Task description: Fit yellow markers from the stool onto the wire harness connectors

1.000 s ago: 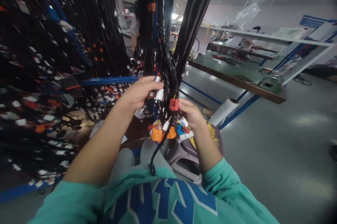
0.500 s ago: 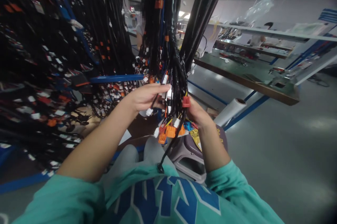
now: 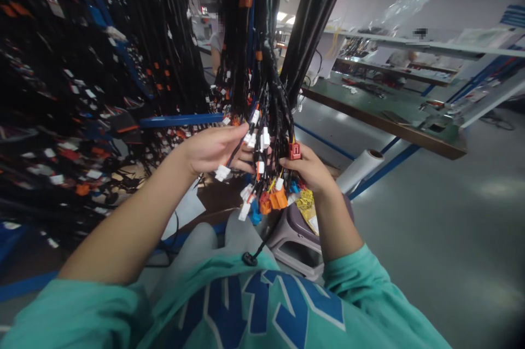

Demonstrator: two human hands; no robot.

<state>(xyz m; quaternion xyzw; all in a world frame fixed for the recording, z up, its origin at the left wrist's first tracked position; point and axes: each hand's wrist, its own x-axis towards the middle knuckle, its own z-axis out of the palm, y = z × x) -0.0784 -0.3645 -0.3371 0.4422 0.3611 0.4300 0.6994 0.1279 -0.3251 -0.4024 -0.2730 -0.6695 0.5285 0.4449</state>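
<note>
A black wiring harness (image 3: 274,86) hangs upright in front of me, its lower end fanned out into wires and connectors. My left hand (image 3: 215,149) is at its left side, thumb and fingers apart, with some fingers reaching behind the wires. A wire with a white connector (image 3: 222,173) dangles by that palm. My right hand (image 3: 309,168) closes around the harness branches from the right, thumb across them. Just above this thumb sits a red connector (image 3: 295,151). Between the hands are white connectors (image 3: 264,138); orange connectors (image 3: 278,199) and a blue one (image 3: 256,212) hang lower.
Many more harnesses (image 3: 164,37) hang to the left, behind a blue rail (image 3: 180,121). A stool (image 3: 297,253) with a yellow packet (image 3: 307,208) stands below. On the right are a green-topped workbench (image 3: 369,103) and a white roll (image 3: 363,171). Two people are in the background.
My left hand has drawn slightly left, its thumb lifting off a white connector. The red connector has turned to face me, and the lower connectors have shifted, showing the blue one.
</note>
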